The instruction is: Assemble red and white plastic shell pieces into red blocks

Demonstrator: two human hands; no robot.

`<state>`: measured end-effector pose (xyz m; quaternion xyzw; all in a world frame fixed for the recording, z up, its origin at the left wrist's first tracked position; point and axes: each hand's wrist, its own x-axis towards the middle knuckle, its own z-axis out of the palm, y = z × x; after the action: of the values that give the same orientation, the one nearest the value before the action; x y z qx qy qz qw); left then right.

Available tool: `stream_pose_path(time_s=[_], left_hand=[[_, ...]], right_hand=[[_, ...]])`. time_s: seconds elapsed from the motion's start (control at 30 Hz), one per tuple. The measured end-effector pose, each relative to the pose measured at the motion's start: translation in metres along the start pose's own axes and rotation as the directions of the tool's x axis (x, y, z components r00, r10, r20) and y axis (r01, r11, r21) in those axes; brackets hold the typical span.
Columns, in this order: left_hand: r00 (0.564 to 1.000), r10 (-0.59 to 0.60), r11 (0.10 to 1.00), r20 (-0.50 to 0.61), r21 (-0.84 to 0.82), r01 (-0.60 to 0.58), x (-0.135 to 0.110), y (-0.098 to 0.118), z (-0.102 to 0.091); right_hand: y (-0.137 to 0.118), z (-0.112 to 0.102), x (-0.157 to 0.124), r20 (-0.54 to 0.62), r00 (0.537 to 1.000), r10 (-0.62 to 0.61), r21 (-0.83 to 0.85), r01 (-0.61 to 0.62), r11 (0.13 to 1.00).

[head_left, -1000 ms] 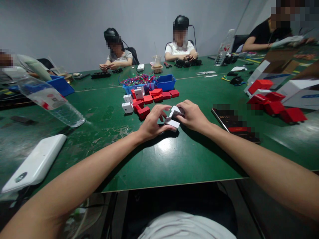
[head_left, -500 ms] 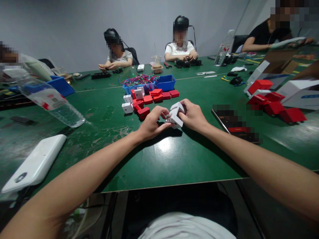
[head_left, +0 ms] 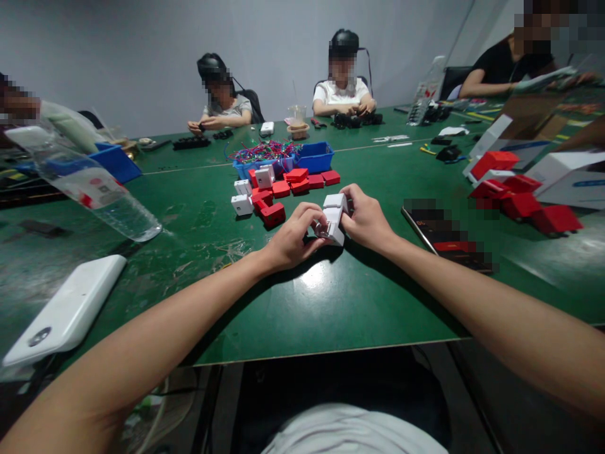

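Over the near part of the green table [head_left: 302,309], a white plastic box [head_left: 336,234] is held up between both my hands. It looks like two blocky sections, one behind the other, with something small and shiny like metal at its left side. My left hand [head_left: 293,238] is closed at that side, thumb and fingertips pinching around the shiny part; the exact contact is partly hidden. From the right, my right hand [head_left: 369,221] grips the box between thumb and fingers. Just beyond lie several red boxes [head_left: 273,215] and white boxes [head_left: 242,204].
Blue bins [head_left: 314,157], one with tangled coloured wires [head_left: 269,152], stand behind the boxes. At left are a tilted water bottle [head_left: 101,189] and a white power bank-like device [head_left: 69,309]. A phone [head_left: 439,236] and more red boxes [head_left: 520,195] lie right. Co-workers sit around the table.
The white box has turned slightly in my hands, so its sections sit more upright in view. My left fingers have curled further over the shiny part at its side.
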<state>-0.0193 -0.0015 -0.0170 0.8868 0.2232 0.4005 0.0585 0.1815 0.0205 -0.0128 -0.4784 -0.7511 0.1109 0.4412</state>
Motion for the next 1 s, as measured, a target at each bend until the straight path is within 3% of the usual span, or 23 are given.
stream_pose_path(time_s=[0.4, 0.63, 1.0], left_hand=[[0.999, -0.007, 0.999, -0.039, 0.035, 0.008, 0.0014, 0.005, 0.0006], [0.996, -0.082, 0.995, -0.033, 0.056, 0.084, -0.0017, 0.0041, 0.0036], [0.998, -0.05, 0.993, -0.047, 0.104, 0.055, -0.0019, 0.0023, 0.0028]], right_hand=[[-0.0018, -0.0019, 0.0013, 0.015, 1.0, -0.024, -0.007, 0.024, 1.0], [-0.0005, -0.0025, 0.0014, 0.029, 0.999, -0.028, -0.031, 0.029, 0.999], [0.0016, -0.0014, 0.0021, 0.028, 0.999, -0.032, -0.059, 0.033, 0.998]])
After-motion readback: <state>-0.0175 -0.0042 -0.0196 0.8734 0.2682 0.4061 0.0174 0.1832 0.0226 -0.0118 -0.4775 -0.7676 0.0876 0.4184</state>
